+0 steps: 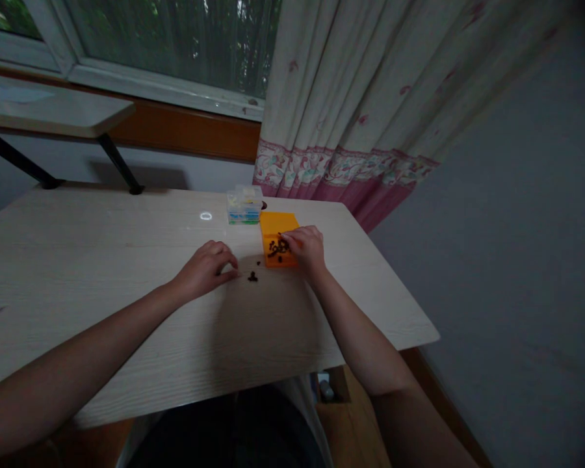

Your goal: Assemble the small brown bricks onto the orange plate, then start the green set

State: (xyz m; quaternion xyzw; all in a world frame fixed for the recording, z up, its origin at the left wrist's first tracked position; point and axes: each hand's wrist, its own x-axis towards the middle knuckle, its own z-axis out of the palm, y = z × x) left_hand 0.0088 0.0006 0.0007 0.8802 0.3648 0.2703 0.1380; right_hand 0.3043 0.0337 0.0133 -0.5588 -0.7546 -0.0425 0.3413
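An orange box (pixel 279 223) with its lid raised stands on the table, and many small dark brown pieces (pixel 275 248) lie inside it. My right hand (pixel 309 248) is over the box's right side, thumb and fingers pinched together. A small dark piece shows at those fingertips. On the tabletop left of the box, my left hand (pixel 205 268) rests with thumb and forefinger apart, holding nothing. Just right of its fingertips sits a small cluster of dark pieces (pixel 253 277), with one single piece (pixel 259 263) a little farther back. What exactly the pieces are is too small to tell.
A clear plastic case (pixel 244 205) with blue and green contents stands behind the orange box. The pale wooden table (pixel 151 338) has a raised shelf (pixel 53 107) on black legs at back left. A curtain (pixel 331 130) hangs behind, and a wall (pixel 492 227) is at right.
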